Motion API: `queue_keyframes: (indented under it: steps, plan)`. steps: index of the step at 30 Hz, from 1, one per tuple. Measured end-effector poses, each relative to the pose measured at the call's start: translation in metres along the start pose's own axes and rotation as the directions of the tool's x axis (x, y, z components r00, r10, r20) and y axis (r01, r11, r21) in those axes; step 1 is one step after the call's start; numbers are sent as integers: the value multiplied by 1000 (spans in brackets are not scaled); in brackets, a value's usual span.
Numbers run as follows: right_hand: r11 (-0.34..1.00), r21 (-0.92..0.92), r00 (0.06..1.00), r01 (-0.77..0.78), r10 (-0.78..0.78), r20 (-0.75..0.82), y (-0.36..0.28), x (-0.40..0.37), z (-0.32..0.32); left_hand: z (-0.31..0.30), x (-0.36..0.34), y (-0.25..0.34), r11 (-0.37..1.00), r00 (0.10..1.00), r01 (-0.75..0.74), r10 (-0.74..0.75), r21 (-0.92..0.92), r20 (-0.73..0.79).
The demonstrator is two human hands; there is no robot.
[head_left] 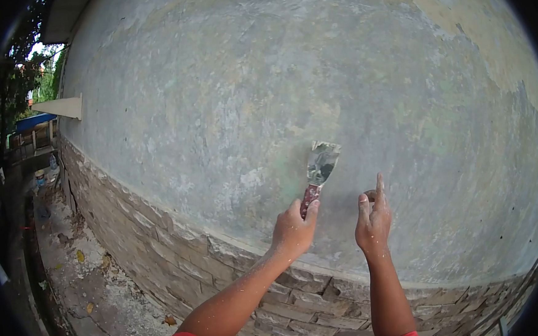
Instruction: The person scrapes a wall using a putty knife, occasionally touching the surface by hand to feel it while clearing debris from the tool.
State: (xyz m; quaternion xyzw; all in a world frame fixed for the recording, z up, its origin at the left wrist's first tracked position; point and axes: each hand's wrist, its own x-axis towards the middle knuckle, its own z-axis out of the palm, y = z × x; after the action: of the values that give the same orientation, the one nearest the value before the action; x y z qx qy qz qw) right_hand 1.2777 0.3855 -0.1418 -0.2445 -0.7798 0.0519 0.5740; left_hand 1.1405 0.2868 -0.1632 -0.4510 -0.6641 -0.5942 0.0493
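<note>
A putty knife (323, 164) with a wide metal blade and a speckled dark red handle is gripped in my left hand (295, 231). Its blade points up, close in front of the weathered plaster wall (216, 109), and is smeared with pale and dark residue. To the right, my right hand (373, 226) is raised before the same wall, index finger pointing up and thumb upright. Between that thumb and finger shows a small, dark brownish rounded shape (371, 195); I cannot tell what it is. Pale dust and flecks cover both hands and forearms.
Rough stone cladding (181, 247) runs along the wall's base with a narrow ledge on top. Pale debris and fallen leaves litter the ground (111, 307) at left. A small bucket (40, 177) stands farther back. A bracket-like slab (62, 108) juts from the wall at left.
</note>
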Motion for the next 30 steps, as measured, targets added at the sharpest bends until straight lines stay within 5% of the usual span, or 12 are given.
queue_keyframes:
  steps: [1, 4, 6, 10, 12, 15, 18, 21, 23, 25, 30]
  plan:
    - [989, -125, 983, 74, -94, -161, 4, -7, 21, -17, 6, -23, 1000, 1000, 11, -11, 0, -6]
    - [975, -214, 992, 68, -88, -88, -10, -19, 72, -63, 27, -86, 968, 991, 123, -108, 219, -79]
    - [957, -284, 998, 52, -61, -25, -19, -21, 98, -86, 47, -110, 969, 972, -10, 68, 248, -226]
    - [920, -392, 990, 29, -80, -115, -21, -13, 141, -152, 139, -75, 911, 997, 2, 29, 412, -71]
    - [899, -437, 984, -33, -48, -171, -17, -13, 157, -170, 184, -85, 878, 964, -99, 201, 469, -172]
    - [847, -532, 982, -23, -79, -170, -6, -21, 175, -180, 162, -102, 874, 990, -74, 123, 481, -71]
    - [818, -576, 980, 3, -117, -161, 2, -26, 184, -165, 98, -180, 911, 998, -56, 62, 409, -2]
    - [797, -604, 966, -27, -136, -222, 4, -26, 196, -186, 131, -155, 923, 996, 34, -2, 382, -84]
    - [778, -623, 941, -78, -149, -304, 0, -22, 202, -211, 206, -106, 859, 924, -96, 264, 502, -276]
    - [788, -607, 931, -98, -144, -337, -8, -18, 209, -231, 245, -62, 884, 930, -89, 238, 459, -279]
    - [810, -569, 907, -139, -126, -402, -11, -14, 221, -221, 191, -143, 852, 944, -66, 223, 520, -245]
